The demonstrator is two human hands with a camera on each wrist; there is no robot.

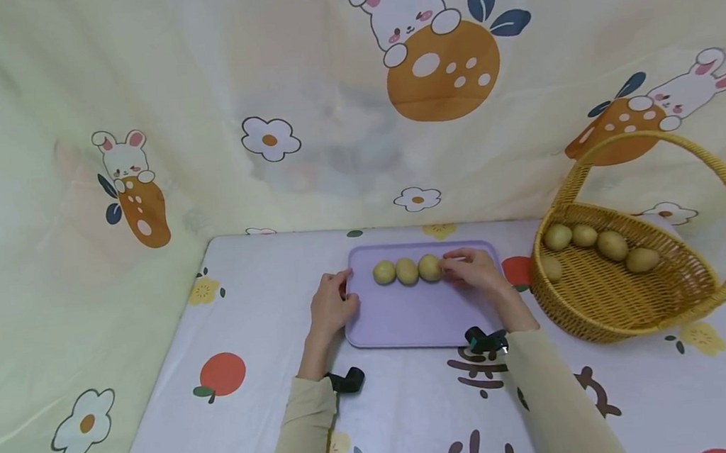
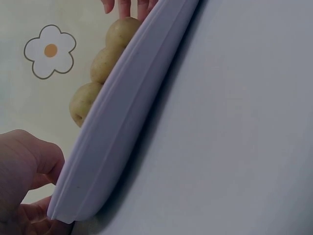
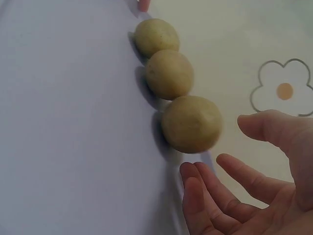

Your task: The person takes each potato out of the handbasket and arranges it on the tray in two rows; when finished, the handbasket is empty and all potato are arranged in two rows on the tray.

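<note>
Three potatoes sit in a row touching one another on the lilac tray [image 1: 409, 322]: a left potato [image 1: 384, 272], a middle potato [image 1: 407, 271] and a right potato [image 1: 430, 268]. At the tray's left edge, my left hand [image 1: 333, 305] grips the rim, with thumb and fingers bent around it in the left wrist view. My right hand [image 1: 477, 271] is beside the right potato, its fingers spread and loosely bent. The right wrist view shows a small gap between these fingertips and the potato [image 3: 191, 124], with nothing held.
A yellow wicker basket [image 1: 601, 321] with a tall handle stands right of the tray. Several potatoes [image 1: 612, 245] lie inside it along the back and left. Behind the table [image 1: 266, 298], a patterned cloth [image 1: 333, 172] hangs as a wall.
</note>
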